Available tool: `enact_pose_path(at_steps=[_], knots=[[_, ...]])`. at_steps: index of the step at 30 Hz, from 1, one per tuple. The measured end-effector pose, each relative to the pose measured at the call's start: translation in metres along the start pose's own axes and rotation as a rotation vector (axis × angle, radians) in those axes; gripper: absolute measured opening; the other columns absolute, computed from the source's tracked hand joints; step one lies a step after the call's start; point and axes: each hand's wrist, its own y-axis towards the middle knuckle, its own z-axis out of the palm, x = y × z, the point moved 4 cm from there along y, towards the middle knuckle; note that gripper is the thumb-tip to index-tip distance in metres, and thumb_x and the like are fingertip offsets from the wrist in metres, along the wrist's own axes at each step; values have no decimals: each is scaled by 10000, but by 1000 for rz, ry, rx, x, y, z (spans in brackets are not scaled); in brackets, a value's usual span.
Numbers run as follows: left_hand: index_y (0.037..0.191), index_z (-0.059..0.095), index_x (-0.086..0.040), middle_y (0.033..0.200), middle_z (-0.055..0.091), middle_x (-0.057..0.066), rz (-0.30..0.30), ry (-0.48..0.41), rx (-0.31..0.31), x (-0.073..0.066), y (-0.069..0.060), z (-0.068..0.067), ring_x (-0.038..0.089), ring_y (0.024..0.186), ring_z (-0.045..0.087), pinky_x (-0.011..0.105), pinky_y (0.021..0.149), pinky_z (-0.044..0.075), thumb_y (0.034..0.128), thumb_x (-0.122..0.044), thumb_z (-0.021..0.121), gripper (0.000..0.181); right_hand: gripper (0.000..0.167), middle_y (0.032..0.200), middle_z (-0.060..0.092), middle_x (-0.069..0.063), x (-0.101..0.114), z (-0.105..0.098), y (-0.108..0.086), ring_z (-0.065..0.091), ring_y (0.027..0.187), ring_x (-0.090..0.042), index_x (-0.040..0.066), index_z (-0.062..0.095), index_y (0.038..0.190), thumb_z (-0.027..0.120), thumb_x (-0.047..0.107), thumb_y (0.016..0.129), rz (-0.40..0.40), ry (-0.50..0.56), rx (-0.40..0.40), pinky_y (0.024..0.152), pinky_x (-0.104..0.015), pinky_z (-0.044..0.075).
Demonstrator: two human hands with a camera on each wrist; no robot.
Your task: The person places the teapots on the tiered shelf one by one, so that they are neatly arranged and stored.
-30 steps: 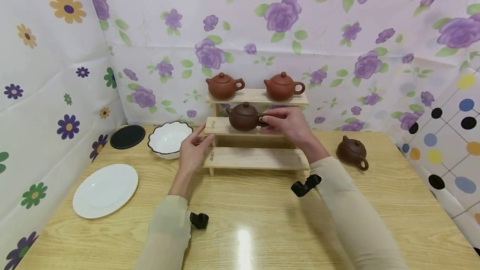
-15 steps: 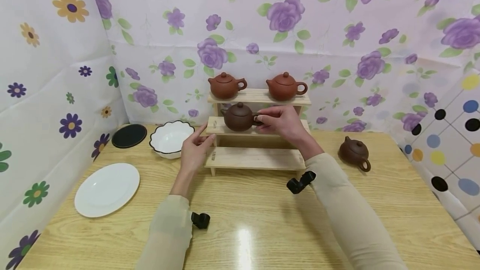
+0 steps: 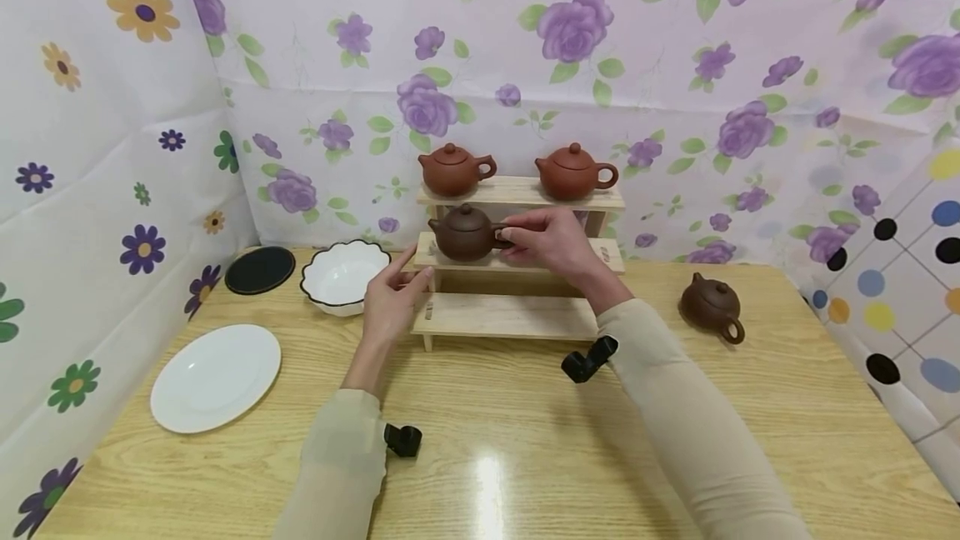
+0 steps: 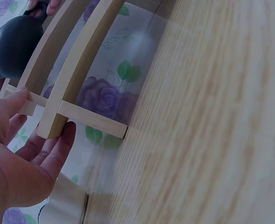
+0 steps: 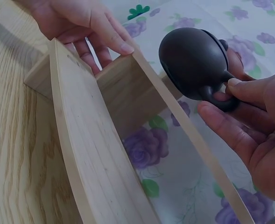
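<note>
The left hand (image 3: 388, 302) grips the rack (image 3: 517, 315) at its left end, apparently for steadiness, while the right hand (image 3: 551, 244) pinches a dark teapot (image 3: 463, 236) by its handle (image 5: 221, 103), seemingly for upright control at the middle shelf (image 3: 480, 267).

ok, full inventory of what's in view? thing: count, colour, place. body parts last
Table: 1, light wood grain, foreground
Shelf: 1, pale wood, mid-table, three tiers
Held teapot: 1, dark brown, at the shelf's middle tier
Other teapots: 2, red-brown, on the top tier
Loose teapot: 1, dark brown, table, right of shelf
Bowl: 1, white, dark scalloped rim, left of shelf
Disc: 1, black, left of bowl
Plate: 1, white, front left
Patterned cloth: count unclear, white with prints, behind and both sides
Wrist cameras: 2, black, on the arms
Sleeves: 2, beige, arms
Left hand: 1, bare, holding shelf's left end
Right hand: 1, bare, pinching the held teapot's handle
</note>
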Motion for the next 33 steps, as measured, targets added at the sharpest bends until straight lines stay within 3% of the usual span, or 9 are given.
enact_pose_path(at_steps=[9,18,33], knots=[[1482,628,-331,1045,721,15,1,-2,-1,-2,0,2,63,943,653,173,753,517,998,-283,762,505,271,1212,719,-327,-3,8,6,779,746,-146,-116,715,1249,688,10,1010,11,-1,-9,774,-338,648],[1478,633,-336,1091,738,72,10,-11,-4,-3,3,4,74,944,659,180,775,525,992,-288,767,506,263,1204,722,-320,-2,8,11,777,756,-163,-93,725,1246,696,16,1008,12,-8,-12,765,-339,649],[1479,626,-348,1077,732,60,-7,-9,-3,-2,0,0,67,941,654,180,769,521,999,-290,757,501,276,1219,733,-285,-3,11,11,789,800,-180,-90,724,1261,695,27,1012,13,-22,21,802,-356,647]])
